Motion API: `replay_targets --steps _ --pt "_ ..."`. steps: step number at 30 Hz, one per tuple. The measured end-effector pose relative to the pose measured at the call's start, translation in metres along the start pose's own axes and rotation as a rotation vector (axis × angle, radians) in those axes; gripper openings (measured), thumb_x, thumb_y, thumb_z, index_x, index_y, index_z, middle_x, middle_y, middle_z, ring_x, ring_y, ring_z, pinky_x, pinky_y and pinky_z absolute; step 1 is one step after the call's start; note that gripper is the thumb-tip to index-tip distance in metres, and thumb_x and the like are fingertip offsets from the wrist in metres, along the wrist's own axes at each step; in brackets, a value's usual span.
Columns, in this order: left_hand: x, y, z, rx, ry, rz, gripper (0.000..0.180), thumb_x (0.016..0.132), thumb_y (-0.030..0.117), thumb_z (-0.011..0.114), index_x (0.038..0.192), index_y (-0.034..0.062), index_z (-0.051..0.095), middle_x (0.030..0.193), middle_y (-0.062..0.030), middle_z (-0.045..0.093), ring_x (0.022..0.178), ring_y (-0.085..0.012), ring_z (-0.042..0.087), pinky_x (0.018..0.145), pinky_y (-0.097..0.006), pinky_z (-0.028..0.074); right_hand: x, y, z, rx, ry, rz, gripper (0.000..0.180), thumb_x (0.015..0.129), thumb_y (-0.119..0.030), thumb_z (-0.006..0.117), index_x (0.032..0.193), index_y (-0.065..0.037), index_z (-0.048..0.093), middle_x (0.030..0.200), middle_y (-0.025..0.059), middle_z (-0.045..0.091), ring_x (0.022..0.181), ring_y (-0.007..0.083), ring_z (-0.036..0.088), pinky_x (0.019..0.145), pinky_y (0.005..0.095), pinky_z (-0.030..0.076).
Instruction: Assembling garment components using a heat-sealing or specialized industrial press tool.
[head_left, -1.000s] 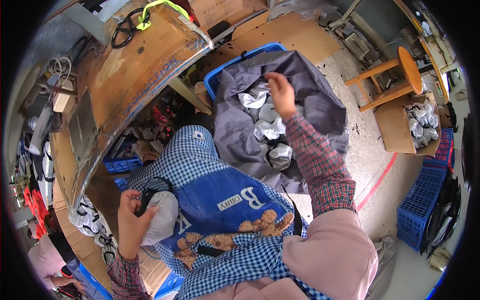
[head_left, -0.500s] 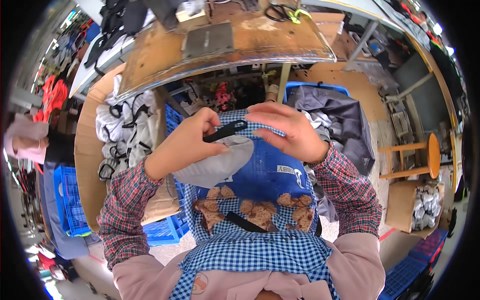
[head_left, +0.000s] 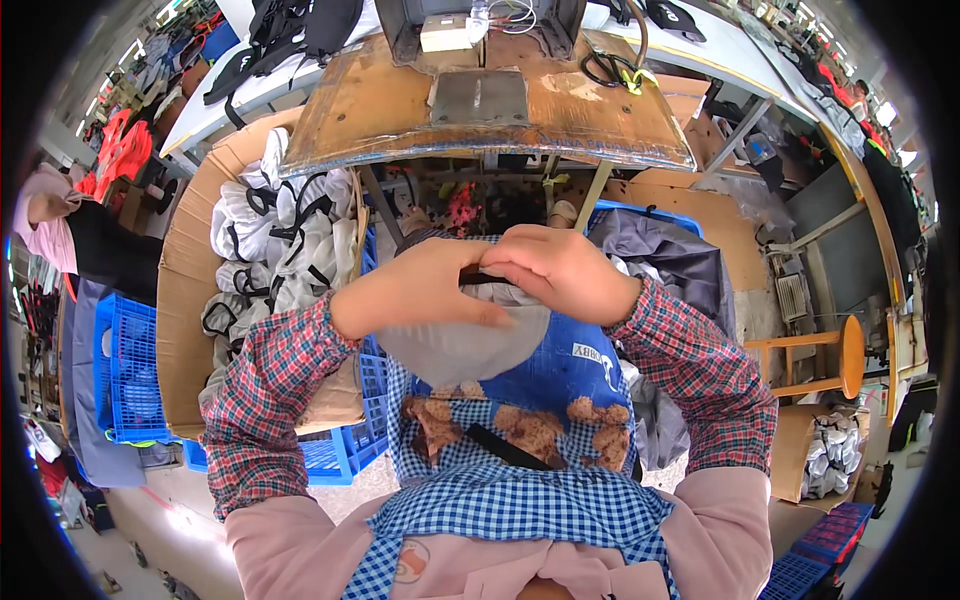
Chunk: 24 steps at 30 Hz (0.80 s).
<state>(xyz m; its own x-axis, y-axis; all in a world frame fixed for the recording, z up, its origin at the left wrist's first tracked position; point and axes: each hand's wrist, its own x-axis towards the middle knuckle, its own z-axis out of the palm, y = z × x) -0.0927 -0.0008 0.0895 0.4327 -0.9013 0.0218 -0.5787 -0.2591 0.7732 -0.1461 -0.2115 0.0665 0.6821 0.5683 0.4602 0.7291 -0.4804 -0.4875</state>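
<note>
At dial centre: your left hand (head_left: 425,285), fingers pinching pale-grey, black-edged fabric piece (head_left: 462,352); right hand (head_left: 565,270), fingers together over its twelve-o'clock edge, grip unclear.

From a head-worn fisheye camera I look down and forward, close above the bare left hand (head_left: 415,295) and bare right hand (head_left: 570,272); my view takes in a worn brown wooden table (head_left: 370,105) beyond, a tan cardboard box (head_left: 185,330) left, an orange-brown round-seated wooden stool (head_left: 851,357) right.
</note>
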Motion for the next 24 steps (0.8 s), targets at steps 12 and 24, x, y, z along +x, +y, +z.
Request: replay_targets --steps 12,24 --pt "0.0 -0.027 0.0 0.134 0.118 -0.013 0.037 0.068 0.012 0.062 0.102 -0.0027 0.064 0.098 -0.0234 0.065 0.096 -0.04 0.06 0.086 -0.045 0.047 -0.006 -0.008 -0.007 -0.063 0.204 0.028 0.031 0.085 -0.007 0.064 0.117 -0.008 0.062 0.111 0.0134 0.062 0.096 0.0284 0.064 0.079 0.0345 0.053" --pt "0.014 -0.022 -0.009 0.101 0.0 -0.1 0.03 0.064 0.01 0.06 0.09 -0.0037 0.066 0.084 -0.0204 0.065 0.079 -0.038 0.062 0.072 -0.039 0.049 0.004 -0.002 -0.014 -0.478 -0.097 -0.205 0.039 0.074 -0.008 0.061 0.113 -0.002 0.061 0.094 0.0078 0.058 0.087 0.0248 0.061 0.077 0.0336 0.05"
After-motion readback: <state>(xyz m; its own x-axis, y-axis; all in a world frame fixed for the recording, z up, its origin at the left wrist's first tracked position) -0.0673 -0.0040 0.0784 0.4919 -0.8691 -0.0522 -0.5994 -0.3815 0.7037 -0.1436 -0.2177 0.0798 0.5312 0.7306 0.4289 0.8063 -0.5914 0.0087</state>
